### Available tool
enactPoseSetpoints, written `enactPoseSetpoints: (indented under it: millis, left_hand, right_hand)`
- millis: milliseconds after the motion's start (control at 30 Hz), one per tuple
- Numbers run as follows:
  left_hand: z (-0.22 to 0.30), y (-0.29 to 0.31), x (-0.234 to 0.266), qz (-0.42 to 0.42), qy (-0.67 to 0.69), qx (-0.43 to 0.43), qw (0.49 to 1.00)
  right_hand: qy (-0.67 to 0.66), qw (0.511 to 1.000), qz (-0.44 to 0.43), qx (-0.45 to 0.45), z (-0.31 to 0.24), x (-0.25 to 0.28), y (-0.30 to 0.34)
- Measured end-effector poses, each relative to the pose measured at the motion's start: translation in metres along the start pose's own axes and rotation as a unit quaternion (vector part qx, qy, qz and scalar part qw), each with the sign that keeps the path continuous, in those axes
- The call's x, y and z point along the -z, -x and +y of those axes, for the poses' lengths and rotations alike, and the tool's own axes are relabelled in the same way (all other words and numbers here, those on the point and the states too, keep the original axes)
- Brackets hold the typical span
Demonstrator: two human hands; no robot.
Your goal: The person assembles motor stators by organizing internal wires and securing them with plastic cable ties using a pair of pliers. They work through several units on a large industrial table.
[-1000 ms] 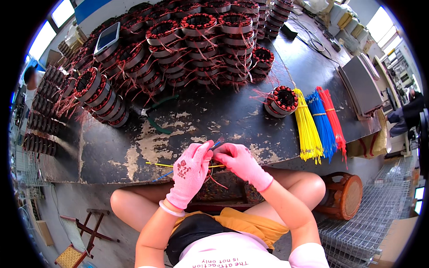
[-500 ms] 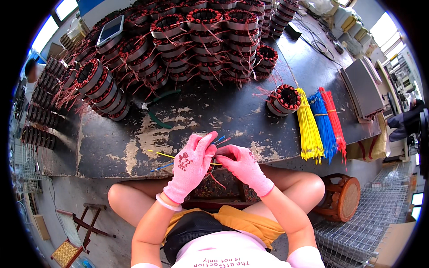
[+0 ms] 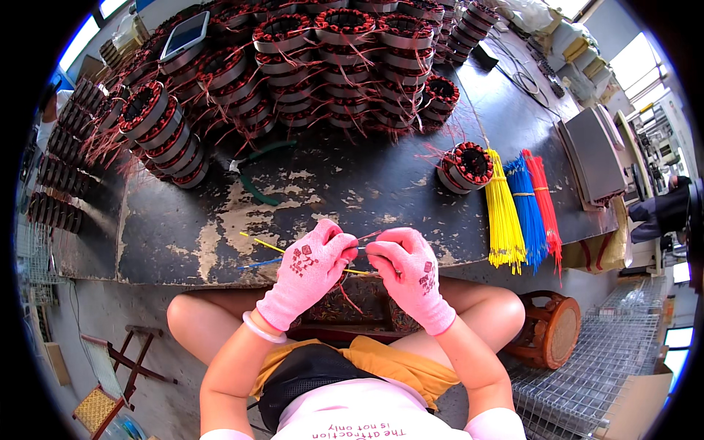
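Note:
My left hand (image 3: pixel 308 268), in a pink glove, is closed in a pinch round several thin wires over the near table edge. A yellow wire (image 3: pixel 260 242) and a blue wire (image 3: pixel 260 263) stick out to its left, and thin red wires (image 3: pixel 347 296) hang beneath. Also gloved in pink, my right hand (image 3: pixel 409 275) pinches close beside it. Thin wire ends span the small gap between the fingertips, and the tips themselves are partly hidden.
Motor stators (image 3: pixel 345 29) with red windings stand in stacks at the back; one stator (image 3: pixel 467 167) sits apart. Right of it lie yellow (image 3: pixel 504 220), blue (image 3: pixel 526 213) and red wire bundles (image 3: pixel 543 205). Green-handled pliers (image 3: pixel 253 180) rest mid-table. A wooden stool (image 3: pixel 550 330) stands by my right knee.
My right hand has moved slightly right and turned more upright, with a wider gap from the left. The blue and red wire ends above the fingertips no longer stand up as before.

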State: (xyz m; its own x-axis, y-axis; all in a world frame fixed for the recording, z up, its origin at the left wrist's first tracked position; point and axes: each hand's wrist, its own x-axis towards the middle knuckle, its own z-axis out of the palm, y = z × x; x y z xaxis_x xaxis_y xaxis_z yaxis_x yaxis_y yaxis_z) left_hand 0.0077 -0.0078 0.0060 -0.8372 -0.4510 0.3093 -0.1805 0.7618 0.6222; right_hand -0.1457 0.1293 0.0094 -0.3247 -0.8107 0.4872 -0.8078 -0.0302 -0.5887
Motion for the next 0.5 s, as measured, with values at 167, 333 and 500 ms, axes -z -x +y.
enactPoseSetpoints:
  millis: [167, 333, 500]
  left_hand:
    - [0.012, -0.007, 0.011, -0.026, -0.026, -0.029, 0.999]
    - [0.02, -0.008, 0.011, -0.05, -0.043, -0.006, 0.998]
    - [0.024, -0.006, 0.01, -0.053, -0.026, 0.021, 0.998]
  right_hand:
    - [-0.089, 0.992, -0.075, -0.041, 0.004, 0.004, -0.01]
    - [-0.163, 0.968, -0.128, -0.144, 0.0, 0.011, -0.014]
    - [-0.223, 0.941, -0.152, -0.205, -0.001, 0.017, -0.017]
